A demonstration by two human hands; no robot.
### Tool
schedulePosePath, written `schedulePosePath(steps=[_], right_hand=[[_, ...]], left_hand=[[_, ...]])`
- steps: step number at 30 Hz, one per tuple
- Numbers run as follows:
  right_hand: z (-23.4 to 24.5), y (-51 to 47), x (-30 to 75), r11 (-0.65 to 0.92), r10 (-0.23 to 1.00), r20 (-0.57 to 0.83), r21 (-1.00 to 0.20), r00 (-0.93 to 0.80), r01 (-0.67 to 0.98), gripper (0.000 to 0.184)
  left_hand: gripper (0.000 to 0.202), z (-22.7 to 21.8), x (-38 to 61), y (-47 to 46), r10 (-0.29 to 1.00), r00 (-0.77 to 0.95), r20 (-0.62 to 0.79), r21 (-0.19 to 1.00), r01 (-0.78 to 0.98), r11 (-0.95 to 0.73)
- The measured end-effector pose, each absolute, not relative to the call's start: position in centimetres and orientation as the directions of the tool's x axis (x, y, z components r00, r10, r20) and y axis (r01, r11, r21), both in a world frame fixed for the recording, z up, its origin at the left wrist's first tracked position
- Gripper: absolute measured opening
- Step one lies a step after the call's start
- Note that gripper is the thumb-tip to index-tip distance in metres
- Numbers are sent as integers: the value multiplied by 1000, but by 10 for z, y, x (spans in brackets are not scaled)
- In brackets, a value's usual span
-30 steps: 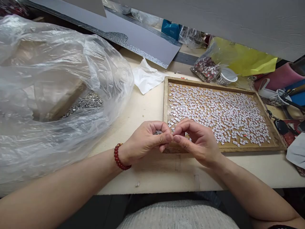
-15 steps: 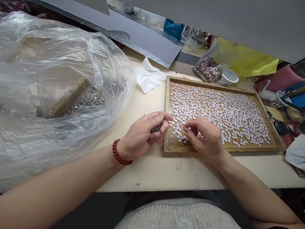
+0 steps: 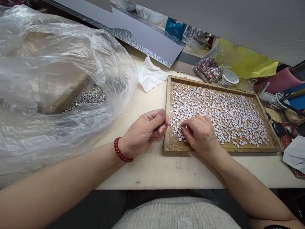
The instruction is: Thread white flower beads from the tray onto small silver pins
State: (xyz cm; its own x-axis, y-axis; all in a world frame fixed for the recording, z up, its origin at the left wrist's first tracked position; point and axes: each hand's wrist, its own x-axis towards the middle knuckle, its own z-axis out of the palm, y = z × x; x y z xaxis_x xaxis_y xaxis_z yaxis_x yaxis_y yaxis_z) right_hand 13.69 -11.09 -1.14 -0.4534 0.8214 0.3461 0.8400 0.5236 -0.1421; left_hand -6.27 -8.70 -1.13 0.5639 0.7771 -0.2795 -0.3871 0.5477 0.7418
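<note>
A shallow wooden tray lies on the pale table and is covered with several small white-and-red pieces. My right hand rests over the tray's near left corner, fingers curled and pinched down among the pieces; what it grips is too small to see. My left hand, with a red bead bracelet at the wrist, sits just left of the tray, closed around a clump of small dark metal bits.
A large clear plastic bag holding a brown box and loose metal bits fills the left. White crumpled paper, a grey sheet, a small packet of pieces and a white tub lie behind the tray. Clutter lines the right edge.
My hands were pinched together in front of the tray; they have parted. The right hand moved onto the tray's pieces, and the left drew back slightly, still closed.
</note>
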Motion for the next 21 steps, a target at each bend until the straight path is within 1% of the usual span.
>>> schedulePosePath(steps=[8,11,16,21], right_hand=[[-14,-109,135,532,810,351,-103,-470,840,14],[-15,-109,134,532,808,355,-97,-470,841,13],[-15,-108,135,535,806,354,-89,-475,840,13],[-16,-108,135,533,810,344,-93,-475,841,12]], left_hand=[[50,-15,-63,-88,791,571,-220,766,-401,503],[53,-16,-63,-88,791,571,-219,771,-396,499],[52,-14,-64,-88,779,574,-253,771,-367,521],[45,-10,-62,-88,765,584,-270,737,-386,554]])
